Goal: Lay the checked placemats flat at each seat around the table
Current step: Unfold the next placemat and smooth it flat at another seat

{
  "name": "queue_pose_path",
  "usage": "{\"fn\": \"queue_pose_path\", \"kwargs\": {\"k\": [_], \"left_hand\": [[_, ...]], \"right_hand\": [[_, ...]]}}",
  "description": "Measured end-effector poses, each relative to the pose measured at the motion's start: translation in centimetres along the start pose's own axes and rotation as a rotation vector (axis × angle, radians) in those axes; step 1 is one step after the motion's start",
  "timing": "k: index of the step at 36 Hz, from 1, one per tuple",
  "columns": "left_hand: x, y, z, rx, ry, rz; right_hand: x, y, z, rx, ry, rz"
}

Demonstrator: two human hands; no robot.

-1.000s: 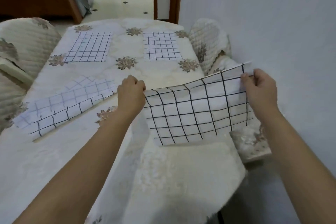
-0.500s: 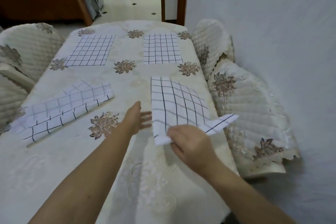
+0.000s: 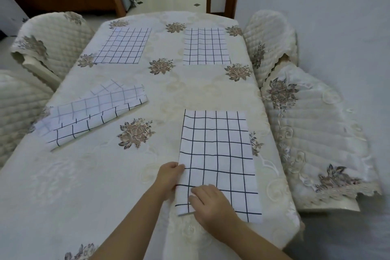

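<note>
Head view: step in hand is squaring the near-right placemat [image 3: 217, 154] at its seat. It lies flat on the table [image 3: 105, 186], near the right edge, beside the covered chair [image 3: 316, 143]. Left hand [image 3: 168, 177]: fingers curled together round the mat's left edge, pinching it. Right hand [image 3: 209, 202]: on the mat's near-left corner, fingers together and lightly bent, tips pressing down. Two far placemats, far-left placemat [image 3: 123, 46] and far-right placemat [image 3: 205, 46], lie flat, look done. Folded placemat bundle [image 3: 92, 114] sits skewed at the left side, not laid out; can't tell how many it holds. Judgement: about three quarters through. Next move calls for letting go here, reaching across to the bundle, unfolding and flattening it at the near-left seat. No containers in view.
</note>
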State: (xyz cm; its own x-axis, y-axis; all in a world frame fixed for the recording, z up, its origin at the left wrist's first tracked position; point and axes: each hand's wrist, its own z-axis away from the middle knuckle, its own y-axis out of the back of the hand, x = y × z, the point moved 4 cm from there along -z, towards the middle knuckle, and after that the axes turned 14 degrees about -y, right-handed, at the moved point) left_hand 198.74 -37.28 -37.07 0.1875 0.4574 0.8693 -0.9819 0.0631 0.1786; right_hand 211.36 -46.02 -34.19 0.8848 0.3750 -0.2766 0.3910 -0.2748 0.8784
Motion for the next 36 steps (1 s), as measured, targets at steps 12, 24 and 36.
{"fn": "queue_pose_path", "kwargs": {"k": [12, 24, 36], "left_hand": [[0.2, 1.9, 0.6, 0.126, -0.213, -0.582], [0.4, 2.4, 2.8, 0.207, -0.403, -0.936], [-3.2, 0.6, 3.1, 0.033, -0.854, -1.324]], "right_hand": [[1.7, -0.7, 2.4, -0.308, -0.146, -0.078], [2.7, -1.1, 0.5, -0.188, -0.384, -0.180], [-1.0, -4.9, -0.2, -0.287, -0.392, 0.064]]}}
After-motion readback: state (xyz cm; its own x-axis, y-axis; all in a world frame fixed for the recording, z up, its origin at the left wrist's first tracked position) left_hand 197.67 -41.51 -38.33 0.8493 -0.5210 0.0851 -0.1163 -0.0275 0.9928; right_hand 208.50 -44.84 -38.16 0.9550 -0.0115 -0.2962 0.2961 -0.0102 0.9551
